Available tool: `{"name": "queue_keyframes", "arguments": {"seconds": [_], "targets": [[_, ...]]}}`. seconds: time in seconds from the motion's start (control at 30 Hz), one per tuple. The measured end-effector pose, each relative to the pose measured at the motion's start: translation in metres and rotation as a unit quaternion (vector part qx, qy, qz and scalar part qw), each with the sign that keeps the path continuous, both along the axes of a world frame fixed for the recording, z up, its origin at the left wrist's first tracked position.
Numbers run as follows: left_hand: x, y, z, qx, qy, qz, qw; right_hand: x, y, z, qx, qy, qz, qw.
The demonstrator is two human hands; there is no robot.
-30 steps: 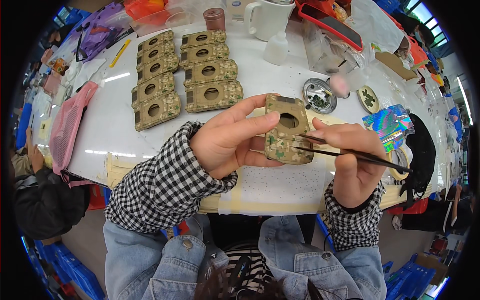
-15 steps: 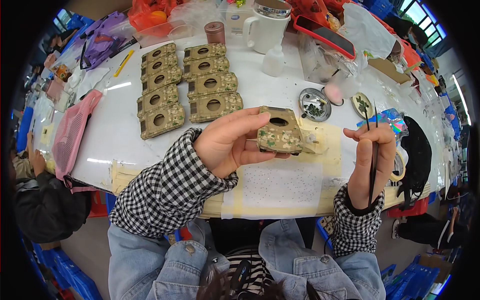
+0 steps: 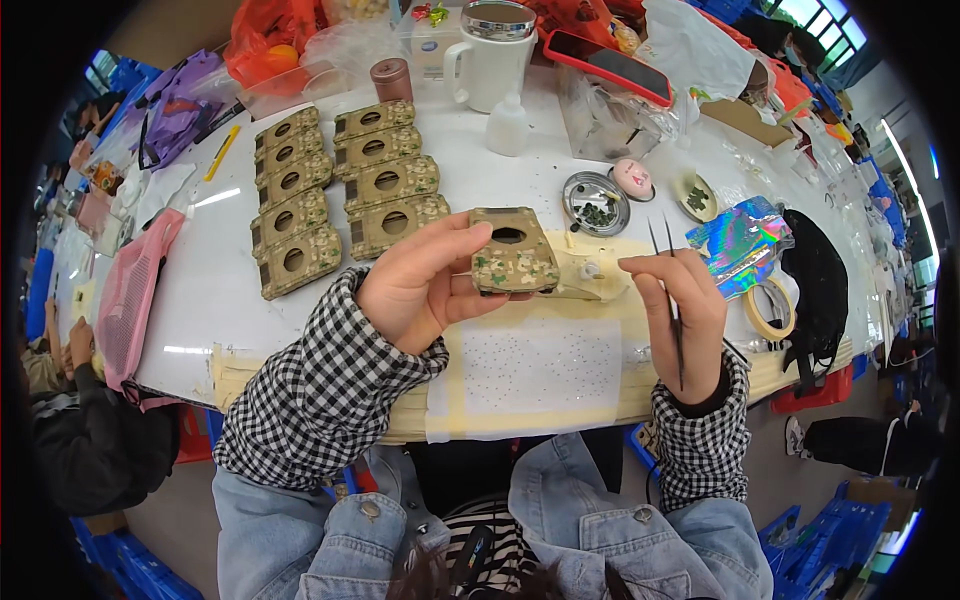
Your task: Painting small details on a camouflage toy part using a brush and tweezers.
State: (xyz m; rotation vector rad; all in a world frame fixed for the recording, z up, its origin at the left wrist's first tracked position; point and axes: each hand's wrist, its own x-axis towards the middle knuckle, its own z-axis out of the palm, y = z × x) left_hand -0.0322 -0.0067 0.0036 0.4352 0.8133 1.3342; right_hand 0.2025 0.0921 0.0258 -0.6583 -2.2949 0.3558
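My left hand (image 3: 412,290) is closed round the left side of a camouflage-patterned toy tank hull (image 3: 515,268), held up off the table. A round hole in its top faces up. To its right, my right hand (image 3: 690,312) grips dark tweezers (image 3: 672,262), their two thin tips pointing up and slightly apart. Nothing is clearly visible between the tips. Beyond the hands sits a round metal tin (image 3: 569,218) with small dark green pieces in it. A round lid (image 3: 708,210) beside it holds more green pieces. Two rows of similar camouflage hulls (image 3: 293,222) stand at the left.
A dotted white sheet (image 3: 535,365) is taped at the near edge. A roll of tape (image 3: 786,322), iridescent film (image 3: 742,245) and a black mask-like cloth (image 3: 818,280) lie right. Behind stand a white bottle (image 3: 507,130), a mug (image 3: 495,75) and a red-edged phone (image 3: 610,68).
My right hand with the tweezers has moved left, closer to the hull and away from the lid. My left hand still holds the hull. The whole view has shifted somewhat.
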Motion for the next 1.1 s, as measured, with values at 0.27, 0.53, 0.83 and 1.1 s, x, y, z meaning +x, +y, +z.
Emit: {"name": "queue_keyframes", "arguments": {"seconds": [0.27, 0.53, 0.83, 1.1], "targets": [[0.005, -0.001, 0.002, 0.037, 0.093, 0.032, 0.994, -0.007, 0.004, -0.009, 0.060, -0.015, 0.006, 0.998], [0.013, -0.005, 0.009, 0.085, 0.187, 0.083, 0.975, -0.012, 0.007, -0.014, 0.064, -0.002, 0.018, 0.998], [0.016, -0.006, 0.010, 0.115, 0.190, 0.067, 0.973, -0.005, -0.001, 0.004, 0.022, 0.101, 0.011, 0.995], [0.024, -0.007, 0.014, 0.115, 0.167, 0.056, 0.978, -0.024, -0.015, 0.013, -0.118, 0.139, 0.166, 0.969]]}}
